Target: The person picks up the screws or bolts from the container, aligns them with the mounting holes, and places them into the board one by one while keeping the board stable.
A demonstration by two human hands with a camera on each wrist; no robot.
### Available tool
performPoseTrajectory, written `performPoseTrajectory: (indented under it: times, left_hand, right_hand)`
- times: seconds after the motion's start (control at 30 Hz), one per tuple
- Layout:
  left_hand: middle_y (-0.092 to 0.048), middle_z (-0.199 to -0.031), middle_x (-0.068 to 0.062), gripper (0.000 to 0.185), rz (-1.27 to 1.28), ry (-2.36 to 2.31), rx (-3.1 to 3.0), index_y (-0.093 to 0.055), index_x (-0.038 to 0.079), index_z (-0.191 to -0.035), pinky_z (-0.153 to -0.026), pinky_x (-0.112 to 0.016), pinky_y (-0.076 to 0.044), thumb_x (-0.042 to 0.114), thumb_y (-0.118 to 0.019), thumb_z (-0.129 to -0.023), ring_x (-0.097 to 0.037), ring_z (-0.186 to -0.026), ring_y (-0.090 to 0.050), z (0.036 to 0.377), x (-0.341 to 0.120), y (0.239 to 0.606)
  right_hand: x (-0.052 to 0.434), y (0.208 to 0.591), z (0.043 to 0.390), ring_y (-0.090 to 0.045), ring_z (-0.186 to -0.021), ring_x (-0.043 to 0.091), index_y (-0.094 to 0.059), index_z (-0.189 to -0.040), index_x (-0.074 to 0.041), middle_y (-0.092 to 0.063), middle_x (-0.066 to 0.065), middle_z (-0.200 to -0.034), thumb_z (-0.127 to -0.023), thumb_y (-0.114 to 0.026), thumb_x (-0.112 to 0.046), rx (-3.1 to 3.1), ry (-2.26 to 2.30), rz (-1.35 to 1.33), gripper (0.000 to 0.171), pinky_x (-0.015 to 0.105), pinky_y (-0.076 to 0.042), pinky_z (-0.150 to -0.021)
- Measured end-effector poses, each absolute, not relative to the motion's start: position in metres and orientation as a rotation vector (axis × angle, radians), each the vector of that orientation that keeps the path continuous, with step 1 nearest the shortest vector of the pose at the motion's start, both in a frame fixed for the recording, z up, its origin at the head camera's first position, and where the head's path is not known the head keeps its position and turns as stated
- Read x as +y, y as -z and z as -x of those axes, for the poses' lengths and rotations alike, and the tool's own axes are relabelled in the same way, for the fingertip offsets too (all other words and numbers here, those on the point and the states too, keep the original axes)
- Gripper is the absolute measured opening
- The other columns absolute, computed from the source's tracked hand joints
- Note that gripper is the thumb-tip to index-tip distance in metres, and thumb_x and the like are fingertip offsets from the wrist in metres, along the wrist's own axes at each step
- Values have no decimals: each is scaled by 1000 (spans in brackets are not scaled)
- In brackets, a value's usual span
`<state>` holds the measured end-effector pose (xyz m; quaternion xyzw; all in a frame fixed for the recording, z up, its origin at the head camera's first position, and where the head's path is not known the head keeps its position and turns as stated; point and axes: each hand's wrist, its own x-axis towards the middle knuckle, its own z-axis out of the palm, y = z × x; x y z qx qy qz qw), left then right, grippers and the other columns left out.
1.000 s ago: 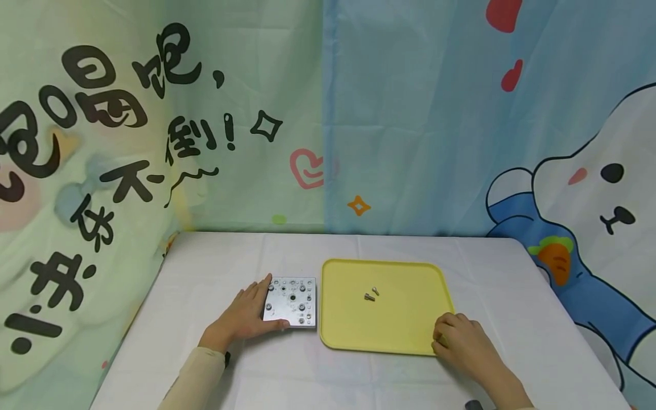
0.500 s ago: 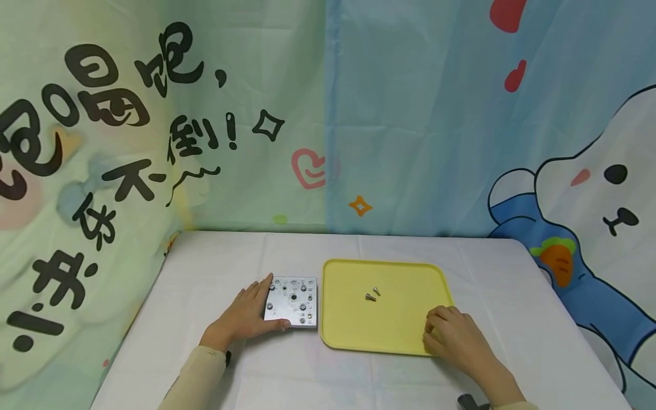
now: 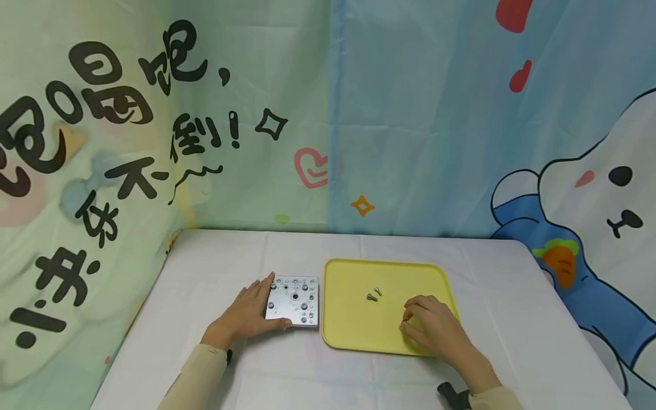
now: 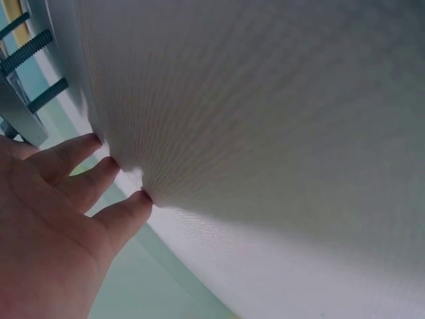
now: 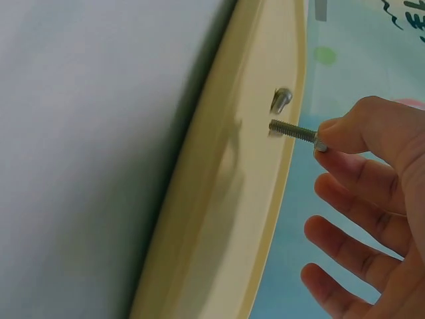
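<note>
A square metal plate (image 3: 287, 310) with several screws set in it lies left of the tray. My left hand (image 3: 245, 317) holds it at its left side, thumb on the front edge and forefinger by the back corner. In the left wrist view, screw shanks (image 4: 30, 52) stick out from the plate's underside, and the other fingers (image 4: 126, 216) touch the tablecloth. Over the yellow tray (image 3: 359, 333), my right hand (image 3: 442, 330) pinches a screw (image 5: 295, 131) by its head between thumb and forefinger. Two more screws (image 3: 372, 297) lie on the tray.
A white cloth covers the table (image 3: 328, 376). Printed curtains (image 3: 410, 114) hang behind it and on the left. The tray's low rim stands close beside the plate's right edge. A dark device (image 3: 452, 395) sits at my right wrist.
My right hand has moved left from the tray's right front corner to over the tray. My left hand stays at the plate, and the head view has shifted slightly.
</note>
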<state>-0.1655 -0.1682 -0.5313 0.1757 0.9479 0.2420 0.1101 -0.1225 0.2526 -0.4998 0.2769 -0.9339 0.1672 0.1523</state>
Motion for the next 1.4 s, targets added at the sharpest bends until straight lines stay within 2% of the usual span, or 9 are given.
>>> performPoseTrajectory:
  times: [0.2, 0.67, 1.0, 1.4]
  left_hand:
    - [-27, -161, -17, 124, -521, -721, 2785, -11, 5, -161, -118, -56, -18, 78, -65, -76, -40, -146, -25, 166, -169, 530]
    - [-29, -160, -18, 123, -515, -717, 2791, -13, 4, -160, -118, -57, -19, 76, -67, -77, -39, -146, -25, 166, -170, 530]
    - [-27, -161, -17, 123, -520, -714, 2780, -12, 5, -161, -118, -57, -18, 77, -66, -77, -40, -146, -25, 166, -169, 530]
    - [-28, -160, -17, 122, -519, -711, 2786, -12, 6, -161, -118, -57, -18, 77, -65, -77, -41, -146, -25, 168, -170, 532]
  right_hand:
    - [234, 499, 134, -62, -92, 27, -67, -79, -15, -67, 5, -101, -77, -84, -9, -2635, -495, -861, 18, 46, -53, -69]
    - [187, 489, 167, -62, -96, 26, -68, -82, -13, -67, 7, -104, -81, -80, -8, -2541, -602, -1011, 13, 40, -54, -74]
    - [148, 482, 189, -61, -103, 27, -69, -83, -14, -66, 6, -107, -83, -80, -11, -2593, -652, -1021, 11, 44, -52, -89]
    - [114, 480, 215, -61, -100, 26, -70, -85, -10, -66, 6, -107, -86, -77, -11, -2602, -675, -1071, 7, 40, -52, -87]
